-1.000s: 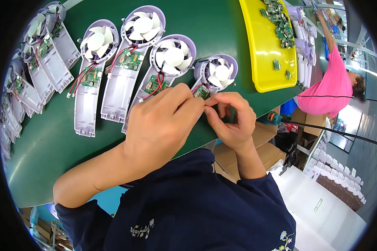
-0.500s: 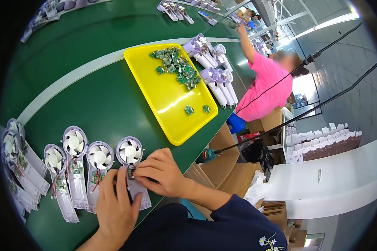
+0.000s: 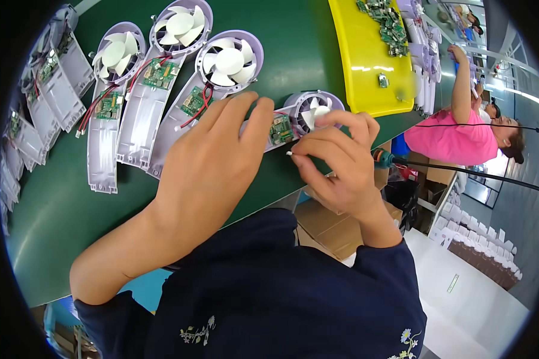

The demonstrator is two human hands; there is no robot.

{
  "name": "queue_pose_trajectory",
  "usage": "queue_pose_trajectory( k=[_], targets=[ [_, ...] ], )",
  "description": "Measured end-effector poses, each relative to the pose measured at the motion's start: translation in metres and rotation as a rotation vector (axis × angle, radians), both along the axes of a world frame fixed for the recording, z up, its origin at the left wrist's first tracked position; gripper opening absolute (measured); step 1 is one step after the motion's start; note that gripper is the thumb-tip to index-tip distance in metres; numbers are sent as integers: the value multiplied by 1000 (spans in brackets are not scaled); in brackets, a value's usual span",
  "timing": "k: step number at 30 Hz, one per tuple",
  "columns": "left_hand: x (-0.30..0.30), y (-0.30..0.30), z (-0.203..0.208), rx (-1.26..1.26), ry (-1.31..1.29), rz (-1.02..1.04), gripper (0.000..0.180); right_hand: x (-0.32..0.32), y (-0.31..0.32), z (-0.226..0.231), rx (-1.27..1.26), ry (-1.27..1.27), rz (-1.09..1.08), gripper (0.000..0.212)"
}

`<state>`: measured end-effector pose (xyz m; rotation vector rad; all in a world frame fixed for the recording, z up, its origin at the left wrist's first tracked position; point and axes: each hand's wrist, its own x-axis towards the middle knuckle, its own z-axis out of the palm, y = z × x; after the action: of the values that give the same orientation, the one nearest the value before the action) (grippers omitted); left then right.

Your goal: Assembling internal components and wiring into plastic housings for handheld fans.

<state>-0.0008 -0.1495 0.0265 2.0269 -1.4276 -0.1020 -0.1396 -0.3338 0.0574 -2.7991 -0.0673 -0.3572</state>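
Note:
A lavender fan housing half [image 3: 335,100] with a white fan lies turned sideways, its handle running under my left hand [image 3: 215,158]. The fingers of that hand bend over the handle; the thumb is hidden. A green circuit board [image 3: 280,130] sits in the handle beside the fan. My right hand [image 3: 341,164] pinches a small white plug [image 3: 289,153] between thumb and forefinger, just below the board. To the left lie three similar housings, among them one with a white fan [image 3: 229,61], each with a board and red and black wires [image 3: 206,99].
More housing halves [image 3: 57,90] are stacked at the far left. A yellow tray [image 3: 365,93] with several circuit boards stands at the right, lavender-white fan bodies [image 3: 422,66] beyond it. A teal power tool [image 3: 382,158] hangs at the table edge. A person in pink [image 3: 455,137] works farther right.
The view has swung closer and to the right. The housing under my hands has turned sideways. My right hand has come off the board and now pinches the white plug.

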Motion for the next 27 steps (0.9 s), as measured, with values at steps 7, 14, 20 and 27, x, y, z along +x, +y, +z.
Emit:
queue_pose_trajectory(
  k=[7, 14, 20, 27],
  targets=[
    [-23, 35, 41, -245, 78, 32, 52, 15, -19, -6, 220, 5, 105, 18],
    [-98, 50, 6, -320, 1981, 242, 54, 9, -7, -7, 278, 3, 25, 18],
    [-107, -16, -6, -943, 1935, 369, 60, 3, -6, 7, 386, 135, -20, 18],
    [-95, -32, -14, -863, 1741, 460, 46, -1, -3, 21, 345, 271, 19, 16]
  ],
)
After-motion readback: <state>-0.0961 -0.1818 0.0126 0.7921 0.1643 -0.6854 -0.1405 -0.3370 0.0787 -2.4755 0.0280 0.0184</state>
